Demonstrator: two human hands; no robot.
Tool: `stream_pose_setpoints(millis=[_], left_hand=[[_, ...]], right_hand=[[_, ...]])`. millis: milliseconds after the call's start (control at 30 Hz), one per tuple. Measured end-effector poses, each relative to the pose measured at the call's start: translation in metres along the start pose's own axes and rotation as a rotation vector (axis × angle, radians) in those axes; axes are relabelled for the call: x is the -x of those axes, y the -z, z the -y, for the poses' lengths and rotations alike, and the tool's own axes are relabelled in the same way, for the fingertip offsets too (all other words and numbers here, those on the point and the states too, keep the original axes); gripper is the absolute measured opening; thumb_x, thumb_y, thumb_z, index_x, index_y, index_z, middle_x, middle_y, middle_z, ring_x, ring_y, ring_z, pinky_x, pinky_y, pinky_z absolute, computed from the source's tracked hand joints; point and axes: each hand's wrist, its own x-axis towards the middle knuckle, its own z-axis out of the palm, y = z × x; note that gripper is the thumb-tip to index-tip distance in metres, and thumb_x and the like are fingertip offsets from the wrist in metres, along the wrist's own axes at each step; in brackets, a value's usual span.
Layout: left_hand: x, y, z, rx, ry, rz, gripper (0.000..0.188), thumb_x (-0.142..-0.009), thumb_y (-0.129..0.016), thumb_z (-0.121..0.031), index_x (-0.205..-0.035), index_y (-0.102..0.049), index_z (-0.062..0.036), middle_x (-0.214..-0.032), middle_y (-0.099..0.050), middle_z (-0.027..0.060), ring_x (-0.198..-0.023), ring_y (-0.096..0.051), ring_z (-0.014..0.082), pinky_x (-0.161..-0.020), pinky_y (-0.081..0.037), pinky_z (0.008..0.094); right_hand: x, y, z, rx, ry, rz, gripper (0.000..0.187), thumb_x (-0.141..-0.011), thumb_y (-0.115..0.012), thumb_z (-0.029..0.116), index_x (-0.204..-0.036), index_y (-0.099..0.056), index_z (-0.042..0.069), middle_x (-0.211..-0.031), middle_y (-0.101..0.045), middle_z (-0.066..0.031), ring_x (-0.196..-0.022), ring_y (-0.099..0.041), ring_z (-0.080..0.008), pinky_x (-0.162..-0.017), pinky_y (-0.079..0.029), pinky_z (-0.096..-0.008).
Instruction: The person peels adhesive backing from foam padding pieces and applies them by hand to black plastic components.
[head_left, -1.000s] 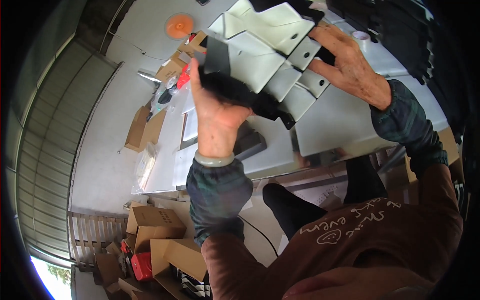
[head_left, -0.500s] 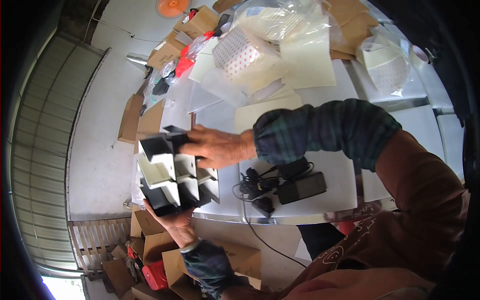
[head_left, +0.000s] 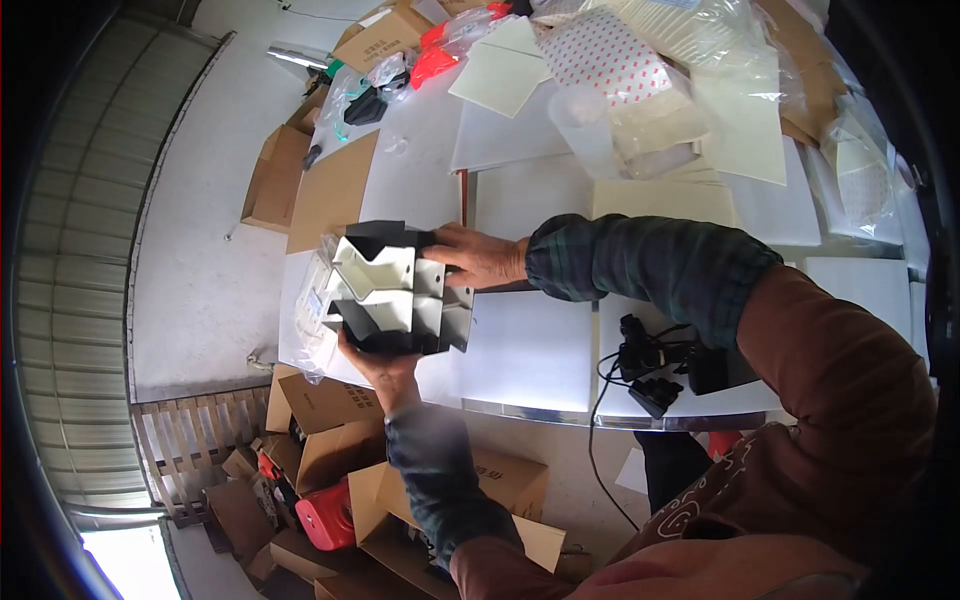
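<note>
Both hands hold a block of nested black and white angled panels (head_left: 385, 283), with zigzag walls, open compartments and small holes. It is tilted at the table's left end. My left hand (head_left: 385, 372) supports its lower side, the thumb along the black edge and the other fingers mostly hidden beneath. At the upper right side, my right hand (head_left: 480, 257) is closed over the panel edges, its fingertips partly hidden. Clear plastic wrap (head_left: 318, 315) lies just left of the block.
Black cables with a power adapter (head_left: 708, 368) lie near the table's front edge, one cord hanging down. Cream sheets (head_left: 665, 200) and a dotted bagged stack (head_left: 610, 60) fill the far side. Open cardboard boxes (head_left: 500, 470) and a red container (head_left: 325, 515) stand below the table.
My view has swung, so the table and boxes appear farther right. Both hands still hold the block, which has turned to show more of its white zigzag walls.
</note>
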Motion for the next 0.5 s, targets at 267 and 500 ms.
stream_pose_setpoints(millis=[267,500], left_hand=[[-0.127,-0.024,-0.011,0.011,0.094,0.015,0.093,-0.072,-0.057,-0.073,-0.147,-0.047,-0.0176,-0.153,-0.042,0.0129,-0.138,-0.037,0.0384,-0.107,-0.024,0.0697],[-0.231,-0.053,-0.015,-0.152,0.004,-0.093,0.094,-0.070,-0.053,-0.078,-0.147,-0.047,-0.0240,-0.157,-0.039,0.0098,-0.145,-0.026,0.0406,-0.104,-0.004,0.0775]], right_hand=[[-0.047,-0.031,-0.106,0.047,-0.185,0.123,0.063,-0.086,-0.073,0.016,-0.141,-0.044,0.005,-0.135,-0.047,-0.0213,-0.127,-0.046,-0.0388,-0.109,-0.040,-0.0445],[-0.083,-0.065,-0.204,0.098,-0.328,0.229,0.068,-0.088,-0.072,0.019,-0.144,-0.038,0.005,-0.140,-0.045,-0.0209,-0.128,-0.045,-0.0405,-0.108,-0.039,-0.0469]])
